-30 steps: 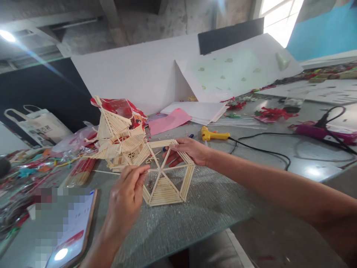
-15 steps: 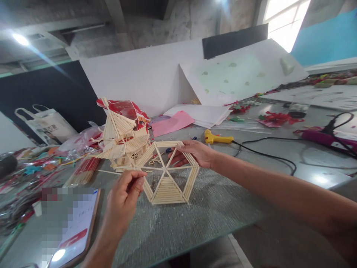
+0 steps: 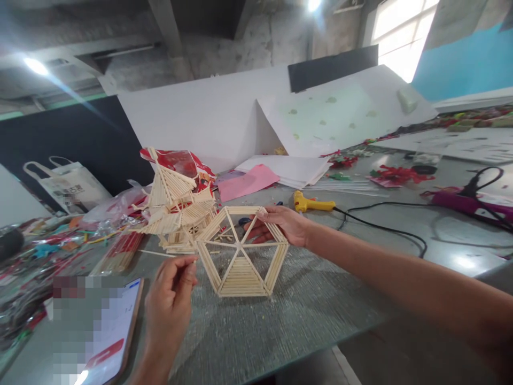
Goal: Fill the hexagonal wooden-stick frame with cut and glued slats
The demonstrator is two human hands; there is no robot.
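My right hand (image 3: 289, 224) grips the upper right edge of a hexagonal wooden stick frame (image 3: 242, 279), thumb on the near side and fingers behind. The frame is tilted up towards me above the table; spokes meet at its middle. Its bottom section is filled with parallel sticks, and the other sections are see-through. Left of the frame and apart from it, my left hand (image 3: 170, 299) is closed in a pinch; anything between its fingertips is too small to make out. Behind them stands a wooden stick model pavilion (image 3: 172, 187) with a pointed roof.
A yellow glue gun (image 3: 315, 203) with a black cord lies behind my right hand. At the left are a phone (image 3: 110, 334), a pack of sticks (image 3: 120, 248) and craft scraps. Pink paper (image 3: 248, 183) and white sheets lie at the back; a purple tool (image 3: 460, 202) lies at right.
My left hand has drawn away from the frame's left edge, moving left and slightly down. My right hand still holds the frame in nearly the same place. The view has shifted slightly.
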